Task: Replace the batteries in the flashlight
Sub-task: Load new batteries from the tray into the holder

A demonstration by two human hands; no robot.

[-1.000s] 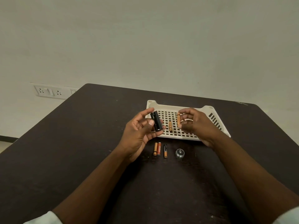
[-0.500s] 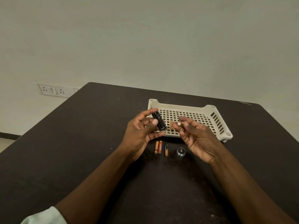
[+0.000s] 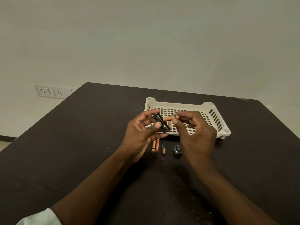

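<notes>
a dark table (image 3: 68, 156) takes up most of the room in front of the person, its far edge close to a pale wall (image 3: 146, 38) with a socket plate (image 3: 48, 92) low on the left. toward the far side of the table sits a cream slotted tray (image 3: 215, 120), and one copper-coloured battery (image 3: 169, 123) lies on its perforated floor, partly hidden by the hands.

both forearms reach in from the near edge, a pale sleeve (image 3: 39, 218) showing at the left one. the left hand (image 3: 142, 133) is raised above the table just in front of the tray, its thumb and curled fingers clamped on a black battery holder (image 3: 161, 125) held at a slant (its open side seems to face the other hand). the right hand (image 3: 194, 132) is right beside it, thumb and fingers pinched together on a copper battery (image 3: 171, 118) that lies nearly level, its free end touching or almost touching the upper part of the holder; i cannot tell which.

on the table beneath the hands, a small dark round flashlight cap (image 3: 177, 150) stands near the right wrist. left of it lie three small batteries, lengthwise toward the person: a pair of batteries (image 3: 155, 146) side by side and touching, and a single black-and-copper battery (image 3: 163, 148) just apart from them.
</notes>
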